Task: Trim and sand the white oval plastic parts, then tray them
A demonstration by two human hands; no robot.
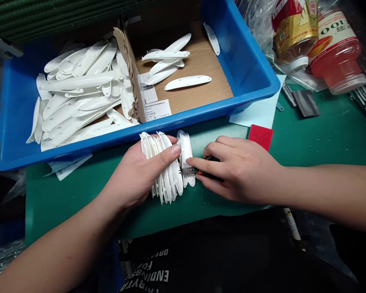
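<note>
My left hand point(140, 171) is wrapped round a row of white curved plastic parts point(166, 179), stacked side by side just above the green mat. Right beside that row, a couple more white plastic parts point(186, 150) stand close together. In my right hand point(240, 169) is a pair of small cutting pliers point(190, 171) with dark handles and a bit of orange. Its metal jaws lie across the separate parts, and the tip reaches the edge of the held row. My right index finger touches one of those separate parts. Whether the jaws are closed cannot be made out.
A blue bin point(183, 112) stands behind my hands, split by a cardboard divider point(129, 69). White parts point(79, 93) heap its left side; several lie on the right. A red block point(260, 136), pale paper point(250, 110) and drink bottles point(335, 49) sit rightward on the green mat point(323, 142).
</note>
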